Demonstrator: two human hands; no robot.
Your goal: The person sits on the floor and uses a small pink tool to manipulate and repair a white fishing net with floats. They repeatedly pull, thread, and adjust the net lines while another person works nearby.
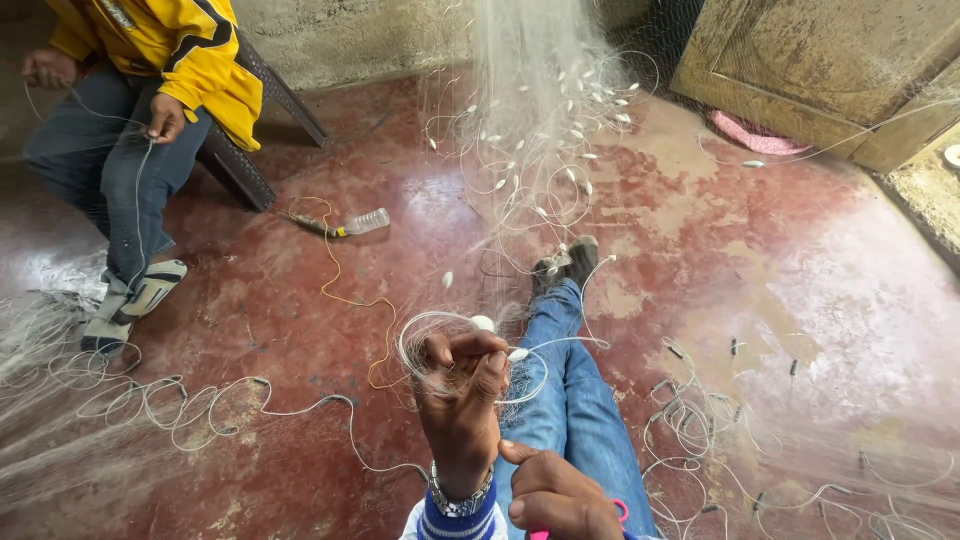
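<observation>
Gripping net line (pixel 440 335), right hand (pixel 560 500) cut off

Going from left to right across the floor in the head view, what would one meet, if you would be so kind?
Seated person's sandalled foot → plastic bottle → left hand gripping a loop of white line → outstretched foot under the hanging fishing net → pink cloth by the wooden door.

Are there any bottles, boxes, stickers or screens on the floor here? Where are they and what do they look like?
Plastic bottle: lies on its side on the red floor, near the seated person's chair; clear, long and round, no label that I can see.
No boxes, signs or screens in view.
</observation>
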